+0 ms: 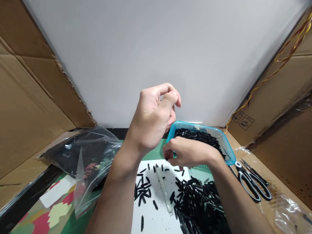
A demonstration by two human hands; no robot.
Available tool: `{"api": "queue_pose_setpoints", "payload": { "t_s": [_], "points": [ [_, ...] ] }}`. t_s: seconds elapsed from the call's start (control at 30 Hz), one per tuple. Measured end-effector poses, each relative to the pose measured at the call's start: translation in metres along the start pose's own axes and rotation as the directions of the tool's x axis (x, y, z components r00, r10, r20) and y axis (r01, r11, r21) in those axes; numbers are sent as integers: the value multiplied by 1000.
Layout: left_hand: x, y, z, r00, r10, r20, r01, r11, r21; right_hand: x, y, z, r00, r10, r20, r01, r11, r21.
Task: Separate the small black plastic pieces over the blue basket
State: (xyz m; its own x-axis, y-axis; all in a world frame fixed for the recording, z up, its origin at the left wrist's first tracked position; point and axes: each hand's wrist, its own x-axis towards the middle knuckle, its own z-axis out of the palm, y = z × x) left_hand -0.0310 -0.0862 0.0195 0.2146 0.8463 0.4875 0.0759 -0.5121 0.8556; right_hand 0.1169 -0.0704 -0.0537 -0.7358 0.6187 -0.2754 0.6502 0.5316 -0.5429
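Observation:
My left hand [156, 113] is raised in front of the white panel, fingers curled and thumb against the index finger; what it holds, if anything, is hidden. Lower and to the right, my right hand [186, 152] is closed in a pinch at the near left side of a blue basket [229, 150], with a small dark bit at its fingertips. Small black pieces [195, 133] fill the basket. Below the hands, a white sheet [158, 224] bears scattered black pieces [142, 191] and a pale, pen-like stick [163, 190]. A large black heap [200, 204] lies at its right.
A clear plastic bag [90, 152] with dark contents lies at the left, near coloured paper scraps [57, 211]. Scissors [252, 183] and a pointed metal tool [254, 170] lie at the right, with crumpled plastic [292, 213]. Cardboard walls [273, 120] and a white panel [156, 48] surround the table.

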Motion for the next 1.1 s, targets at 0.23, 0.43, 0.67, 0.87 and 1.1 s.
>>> {"api": "queue_pose_setpoints", "payload": {
  "t_s": [0.23,0.43,0.67,0.87,1.1],
  "points": [
    [-2,-3,-3,991,-27,133,15,996,91,-60,-7,-25,897,-176,-405,388,753,532],
    [-4,-2,-2,929,-147,340,104,984,143,-75,-3,-30,803,-218,-555,526,698,487],
    [-4,-2,-2,921,-160,356,115,983,144,-76,-2,-34,817,-183,-548,482,739,472],
    [-2,-4,-1,926,-135,352,93,987,134,-71,7,-36,795,-190,-576,519,705,483],
    [1,-6,0,948,-127,291,106,991,87,-66,7,-35,738,-157,-656,561,683,468]
  ]
}}
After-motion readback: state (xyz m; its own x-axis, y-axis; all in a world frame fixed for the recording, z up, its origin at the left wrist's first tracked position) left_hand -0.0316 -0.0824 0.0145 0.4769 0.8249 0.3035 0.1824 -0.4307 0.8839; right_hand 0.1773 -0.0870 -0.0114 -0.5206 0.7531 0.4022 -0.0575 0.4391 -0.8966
